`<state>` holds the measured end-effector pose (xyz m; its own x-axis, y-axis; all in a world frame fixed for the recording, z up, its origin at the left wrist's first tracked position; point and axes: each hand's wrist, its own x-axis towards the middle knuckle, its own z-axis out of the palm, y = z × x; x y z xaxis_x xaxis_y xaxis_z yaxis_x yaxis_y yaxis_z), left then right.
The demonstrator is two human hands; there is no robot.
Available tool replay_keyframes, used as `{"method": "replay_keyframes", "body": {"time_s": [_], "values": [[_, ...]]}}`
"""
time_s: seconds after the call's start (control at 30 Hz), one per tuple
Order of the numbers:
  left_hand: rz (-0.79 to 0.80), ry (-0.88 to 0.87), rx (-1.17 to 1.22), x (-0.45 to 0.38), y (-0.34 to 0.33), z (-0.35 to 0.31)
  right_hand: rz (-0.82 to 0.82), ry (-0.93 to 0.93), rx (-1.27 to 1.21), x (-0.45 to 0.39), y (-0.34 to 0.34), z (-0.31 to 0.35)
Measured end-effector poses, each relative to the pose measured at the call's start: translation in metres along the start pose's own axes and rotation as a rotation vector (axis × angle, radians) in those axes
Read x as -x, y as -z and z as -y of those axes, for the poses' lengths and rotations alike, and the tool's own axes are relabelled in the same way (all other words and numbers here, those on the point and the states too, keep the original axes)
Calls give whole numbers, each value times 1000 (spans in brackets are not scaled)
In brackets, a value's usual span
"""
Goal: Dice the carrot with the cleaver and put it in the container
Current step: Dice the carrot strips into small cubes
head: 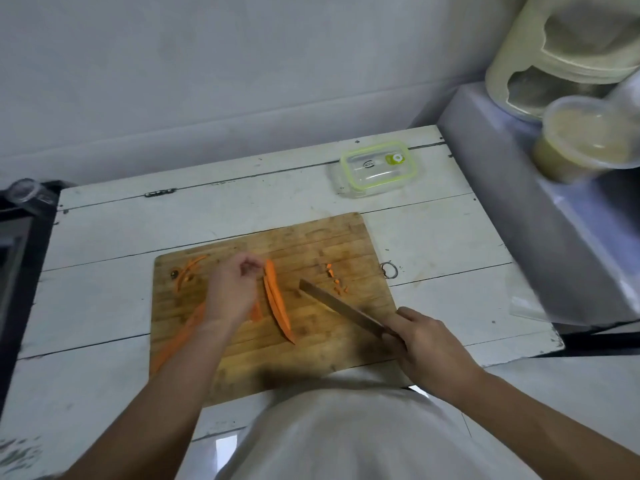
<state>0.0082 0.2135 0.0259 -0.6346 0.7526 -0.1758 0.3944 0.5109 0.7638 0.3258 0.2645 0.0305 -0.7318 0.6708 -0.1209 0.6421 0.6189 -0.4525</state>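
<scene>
Head view, right hand: right hand (pixel 427 344) wrapped around the handle of the cleaver (pixel 341 311), fingers clenched on it; blade angled up-left across the cutting board (pixel 304 244), tip near the strips. Looks poised for the next cut rather than mid-chop.
Head view, left hand: left hand (pixel 232 289) hovers over the board just left of the carrot strips (pixel 277 303), fingers loosely curled near the top end of the strips; cannot tell if they touch or pinch anything. Likely there to line up and steady the strips for crosswise cuts.
Carrot, place: long strips lie side by side at mid-board, running near to far. More carrot lengths (pixel 180 336) sit partly under the left forearm.
Carrot, look: bright orange, slim, tapering to a point at the near end. A few small diced bits (pixel 336 278) lie right of the blade tip; thin trimmings (pixel 188 268) at the far-left corner.
Container: clear container (pixel 377 166) with green-rimmed lid on, at the far right of the white table (pixel 433 237), well apart from the board. No carrot visible in it.
Progress, judged: dicing barely begun; transfer not yet started.
</scene>
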Motion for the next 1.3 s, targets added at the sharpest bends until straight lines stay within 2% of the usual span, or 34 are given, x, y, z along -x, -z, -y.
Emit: {"method": "replay_keyframes", "body": {"time_s": [0.07, 0.17, 0.33, 0.47, 0.63, 0.77, 0.83, 0.93, 1.03, 1.2, 1.3], "values": [[-25, 9, -111, 4, 7, 19, 31, -73, -43, -9, -4, 10], [-10, -81, -239, 21, 2, 33, 82, -102, 26, -26, -8, 17], [-9, -283, -481, 57, -27, 35, 49, -50, 191, -55, 10, 3], [-14, -298, -548, 62, -35, 43, 23, 30, 243, -79, 26, -18], [-137, -280, -535, 50, -14, 51, 6, -14, 10, -89, 33, -19], [-114, -176, -507, 39, -10, 44, -6, -282, -428, -83, 32, 0], [-74, -82, -486, 41, -25, 32, -35, -375, -543, -84, 28, 11], [-57, -24, -505, 49, -47, 28, -75, -447, -636, -84, 23, 23], [-107, 3, -453, 51, -39, 45, -88, -468, -669, -83, 19, 29], [-77, -47, -472, 47, -21, 56, -105, -487, -652, -83, 12, 36], [-63, -126, -600, 48, -27, 56, -89, -492, -634, -80, 8, 40]]}}
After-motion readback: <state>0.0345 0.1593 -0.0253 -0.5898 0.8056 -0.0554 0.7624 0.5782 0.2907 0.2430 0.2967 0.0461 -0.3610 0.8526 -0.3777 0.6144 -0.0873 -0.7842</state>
